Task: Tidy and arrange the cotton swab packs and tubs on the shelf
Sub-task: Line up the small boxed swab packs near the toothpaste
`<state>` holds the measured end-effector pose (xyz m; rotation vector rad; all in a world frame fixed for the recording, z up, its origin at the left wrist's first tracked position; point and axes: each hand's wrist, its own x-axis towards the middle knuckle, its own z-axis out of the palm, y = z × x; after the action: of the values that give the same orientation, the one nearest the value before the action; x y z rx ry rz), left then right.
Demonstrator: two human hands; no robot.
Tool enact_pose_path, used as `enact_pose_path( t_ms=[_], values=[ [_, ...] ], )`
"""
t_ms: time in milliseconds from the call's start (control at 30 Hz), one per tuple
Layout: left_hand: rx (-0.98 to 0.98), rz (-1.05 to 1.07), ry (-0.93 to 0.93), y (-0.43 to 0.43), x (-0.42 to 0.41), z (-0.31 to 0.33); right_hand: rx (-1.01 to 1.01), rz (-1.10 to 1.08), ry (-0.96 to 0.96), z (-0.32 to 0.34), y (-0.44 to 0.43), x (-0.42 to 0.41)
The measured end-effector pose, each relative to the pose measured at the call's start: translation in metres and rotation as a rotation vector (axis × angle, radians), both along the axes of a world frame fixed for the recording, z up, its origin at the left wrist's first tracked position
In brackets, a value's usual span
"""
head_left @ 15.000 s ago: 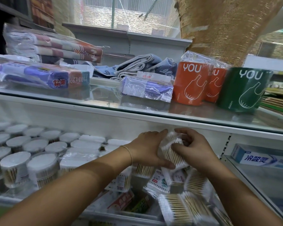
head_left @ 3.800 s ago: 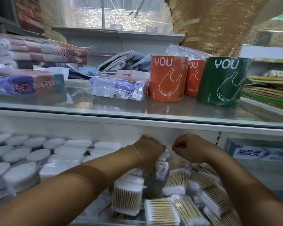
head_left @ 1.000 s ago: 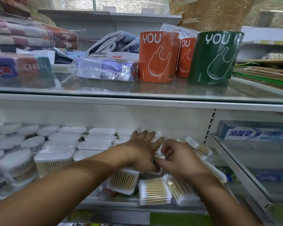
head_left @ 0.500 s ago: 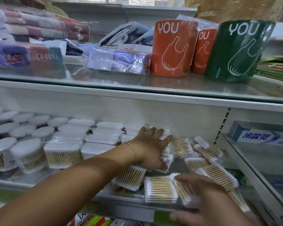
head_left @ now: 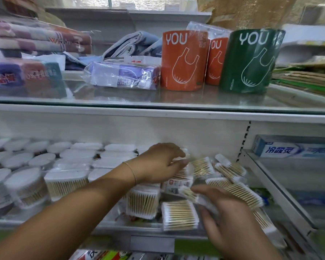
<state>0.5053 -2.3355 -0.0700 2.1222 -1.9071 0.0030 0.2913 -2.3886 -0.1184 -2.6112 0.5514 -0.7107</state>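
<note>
On the lower shelf, the left hand is at the back, its fingers and thumb curled round a standing pack of cotton swabs. Nearer the camera, the right hand has its fingers closed over the top of a slanted swab pack, thumb beneath it; motion blur softens this grip. Directly below the right fingers, a flat swab pack lies at the shelf's front edge, with an upright swab pack just beside it under the left wrist. To the right of both sets of fingers, loose swab packs lie tumbled at mixed angles, some overlapping. To the left of the left fingers stand rows of rectangular swab tubs, then round swab tubs farther out. Far right, on a neighbouring shelf, sits a toothpaste box. Above the fingers, a glass shelf carries an orange bag roll and a green bag roll.
</note>
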Motion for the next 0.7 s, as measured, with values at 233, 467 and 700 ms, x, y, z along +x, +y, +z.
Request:
enact_pose_path(
  t_ms=[233,467,700],
  values=[
    [-0.052,-0.092,-0.065,0.022,0.003,-0.011,0.002,0.141,0.105,-0.010,0.015,0.024],
    [-0.046,-0.091,-0.062,0.031,0.002,-0.010,-0.046,0.148,0.207,-0.018,0.008,0.032],
    [-0.098,-0.038,-0.043,0.029,0.005,-0.011,0.001,0.056,0.232,-0.008,-0.003,0.029]
  ],
)
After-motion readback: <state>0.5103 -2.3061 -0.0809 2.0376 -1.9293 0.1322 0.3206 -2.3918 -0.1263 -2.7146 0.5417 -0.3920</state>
